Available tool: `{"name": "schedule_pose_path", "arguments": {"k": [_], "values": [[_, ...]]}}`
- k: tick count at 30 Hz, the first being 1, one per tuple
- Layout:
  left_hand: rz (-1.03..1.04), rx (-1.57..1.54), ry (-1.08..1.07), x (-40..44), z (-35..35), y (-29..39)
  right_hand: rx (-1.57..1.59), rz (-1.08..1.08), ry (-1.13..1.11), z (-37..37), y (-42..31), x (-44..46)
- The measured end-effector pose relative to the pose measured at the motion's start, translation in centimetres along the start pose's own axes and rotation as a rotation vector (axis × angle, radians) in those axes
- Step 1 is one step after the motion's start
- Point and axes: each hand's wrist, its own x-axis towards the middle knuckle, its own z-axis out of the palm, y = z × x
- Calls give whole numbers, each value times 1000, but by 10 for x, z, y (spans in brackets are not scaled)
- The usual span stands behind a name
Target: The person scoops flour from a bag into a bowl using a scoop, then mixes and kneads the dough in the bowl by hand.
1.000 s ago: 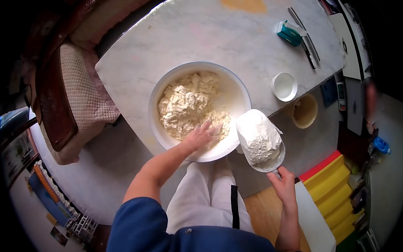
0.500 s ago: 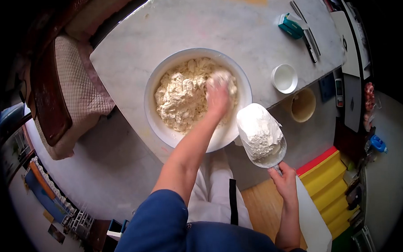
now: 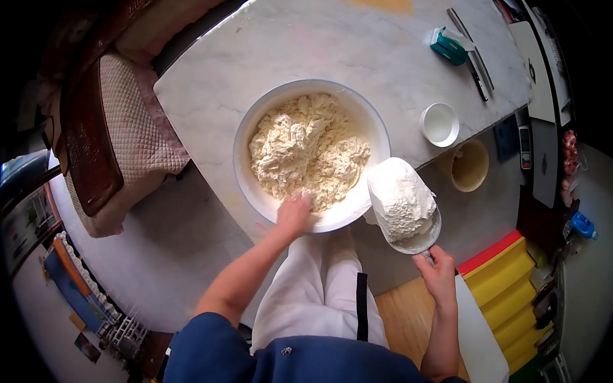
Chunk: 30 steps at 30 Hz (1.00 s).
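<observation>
A wide white bowl with a blue rim (image 3: 240, 136) stands at the near edge of the table, holding crumbly, floury dough (image 3: 288, 148). My left hand (image 3: 294, 215) reaches over the bowl's near side. Its flour-dusted fingertips are at the dough's lower edge, and how far they are curled is hidden. My right hand (image 3: 437, 271) is wrapped around the handle of a scoop (image 3: 423, 241), just right of the bowl and beyond the table edge. White flour (image 3: 401, 198) is heaped in the scoop.
A small white bowl (image 3: 440, 125) sits on the marble table (image 3: 202, 94) to the right, with a tan container (image 3: 470, 166) below the edge. Farther back lie a teal packet (image 3: 448, 46) and a long metal rod (image 3: 470, 47). A quilted seat (image 3: 132, 133) stands left.
My left hand has moved from the bowl's right side to its near side, pulling back toward me. The dough on the right now shows as a clump. My right hand still holds the scoop.
</observation>
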Motion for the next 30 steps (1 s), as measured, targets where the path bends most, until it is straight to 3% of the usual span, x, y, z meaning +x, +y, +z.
{"name": "schedule_pose_path", "arguments": {"k": [3, 6, 9, 11, 14, 18, 21, 26, 30], "values": [[-6, -201, 133, 34, 39, 17, -20, 9, 0, -1, 3, 1], [-199, -503, 217, 71, 70, 34, -6, 23, 2, -1, 9, -1], [-226, -1287, 445, 125, 92, 61, 25, 40, 6, -1, 19, -2], [-256, -1502, 306, 139, 41, 78, 39, 52, 1, -1, 1, -2], [-251, -1644, 315, 155, -26, 78, 4, 25, -23, -2, -5, -2], [-168, -1480, 478, 181, -69, 60, 58, 32, -34, -1, 6, -1], [-159, -1010, 579, 165, -65, 89, 41, 6, -45, 0, 7, -1], [8, -555, 383, 130, 58, 81, -84, -28, -36, -3, 3, -1], [124, -150, 25, 82, 53, 31, -24, 73, -20, -2, -5, 0]]}}
